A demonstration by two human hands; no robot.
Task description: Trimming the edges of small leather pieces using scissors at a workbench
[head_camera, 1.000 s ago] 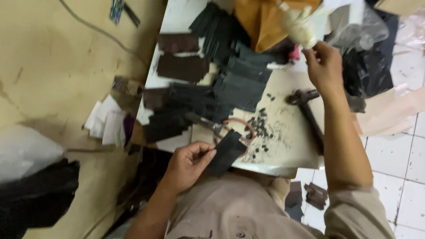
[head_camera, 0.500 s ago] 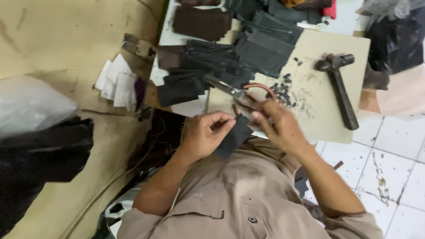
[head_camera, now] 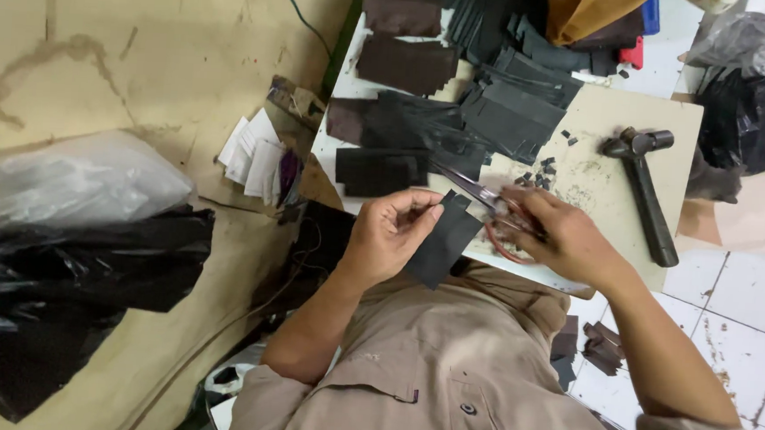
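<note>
- Your left hand (head_camera: 390, 233) is pinching a dark, flat piece of material (head_camera: 443, 245) between thumb and curled fingers, gripping it at its upper left edge so that it is hanging just over the near edge of the work board (head_camera: 607, 167).
- Your right hand (head_camera: 558, 239) is closing around the reddish handles of a pair of scissors (head_camera: 481, 199), with fingers through or over the loops; how far the blades are opening is too small to tell.
- The scissor blades are pointing up and to the left, and their lower part is meeting the top edge of the dark piece you are holding.
- The piece is sitting between your two hands, tilted, with its lower end reaching toward your beige shirt (head_camera: 444, 369).
- Small dark offcuts (head_camera: 535, 173) are lying on the board just beyond your right hand.
- A black hammer (head_camera: 645, 191) is resting on the board to the right of that hand, well apart from it, head pointing away from you.
- Stacks of dark cut pieces (head_camera: 459, 122) are covering the far and left parts of the board.
- A black plastic bag (head_camera: 68, 284) and a clear plastic bag (head_camera: 57, 177) are lying on the floor off to your left.
</note>
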